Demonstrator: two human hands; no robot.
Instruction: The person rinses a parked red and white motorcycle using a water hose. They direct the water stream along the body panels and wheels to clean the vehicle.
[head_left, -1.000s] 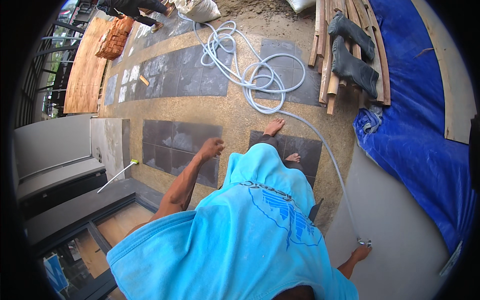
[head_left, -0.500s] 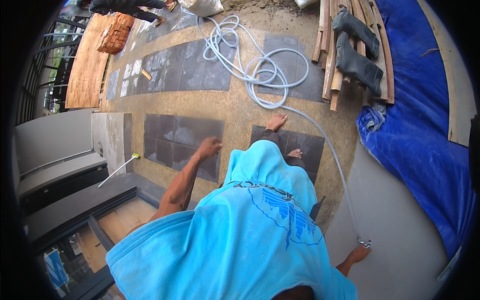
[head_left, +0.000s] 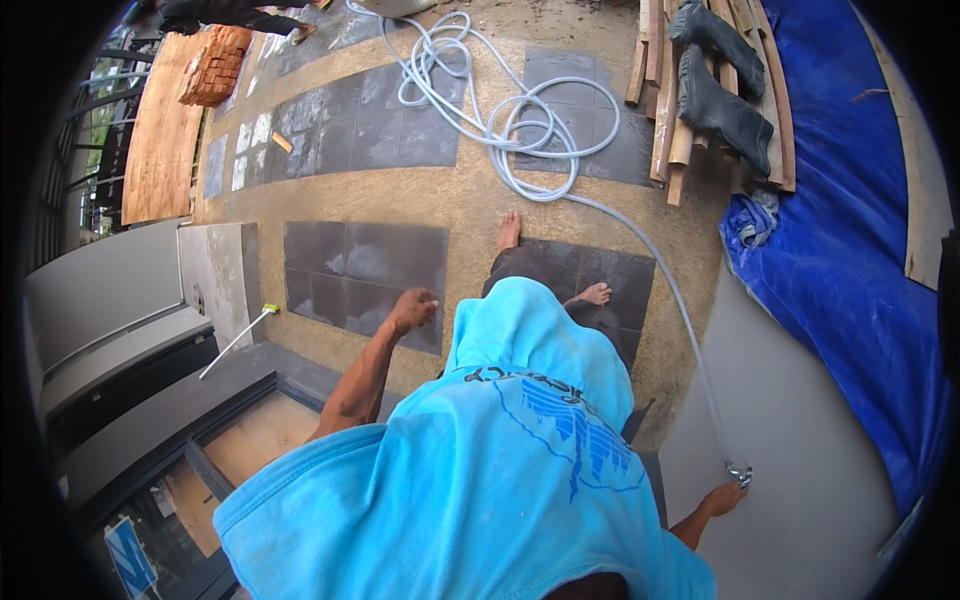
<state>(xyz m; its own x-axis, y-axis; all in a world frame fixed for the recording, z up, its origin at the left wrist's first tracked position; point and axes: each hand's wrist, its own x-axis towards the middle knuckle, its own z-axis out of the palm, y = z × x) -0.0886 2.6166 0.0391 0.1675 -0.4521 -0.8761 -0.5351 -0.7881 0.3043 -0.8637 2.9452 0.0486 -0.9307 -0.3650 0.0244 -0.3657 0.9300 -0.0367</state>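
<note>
My right hand (head_left: 722, 499) reaches out to the lower right, its fingers closed on a shiny metal tap (head_left: 740, 474) at the grey wall (head_left: 800, 430). A pale blue-grey hose (head_left: 684, 300) runs from that tap to a loose tangle of coils on the paving. Over the dark tiles (head_left: 335, 275) hangs my left hand (head_left: 411, 311), its fingers loosely bent and slightly apart with nothing in them.
Black rubber boots (head_left: 722, 115) lie on stacked timber (head_left: 665, 130) beside a blue tarpaulin (head_left: 830, 210). A white-handled brush (head_left: 240, 340) leans at left. Farther back are orange bricks (head_left: 215, 68), a plywood sheet (head_left: 160, 150) and another person's legs (head_left: 235, 14).
My feet have shifted on the paving, the left one moving leftward off the dark tiles. My right hand stays at the tap. The left hand still hangs over the tiles, slightly lower.
</note>
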